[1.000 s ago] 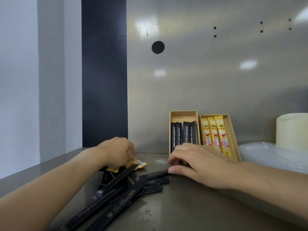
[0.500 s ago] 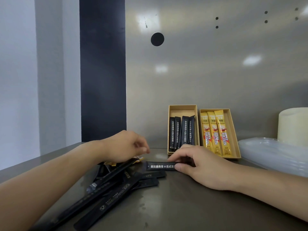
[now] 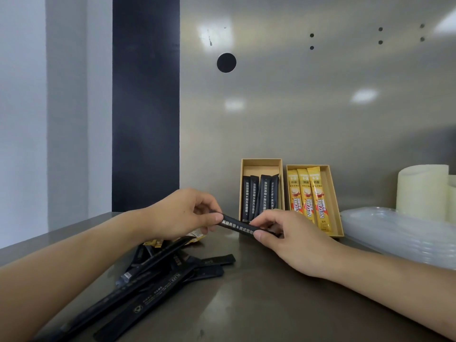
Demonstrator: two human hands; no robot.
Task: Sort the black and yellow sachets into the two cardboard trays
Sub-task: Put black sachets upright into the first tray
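A black sachet [image 3: 238, 226] is held level just above the counter, my left hand [image 3: 182, 213] pinching its left end and my right hand [image 3: 288, 233] its right end. Behind it stand two cardboard trays against the back wall: the left tray [image 3: 261, 164] holds several black sachets, the right tray [image 3: 332, 193] holds three yellow sachets [image 3: 307, 196]. A loose pile of black sachets [image 3: 158, 275] lies on the counter under my left forearm. A few yellow sachets [image 3: 195, 235] peek out beneath my left hand.
The steel counter [image 3: 259, 304] ends at a metal back wall. A stack of clear plastic lids [image 3: 399, 233] and a cream cylinder [image 3: 422, 188] sit at the right. A dark vertical panel [image 3: 145, 102] rises at the back left.
My right hand lifted a black sachet off the counter, and my left hand left the pile and took hold of its other end.
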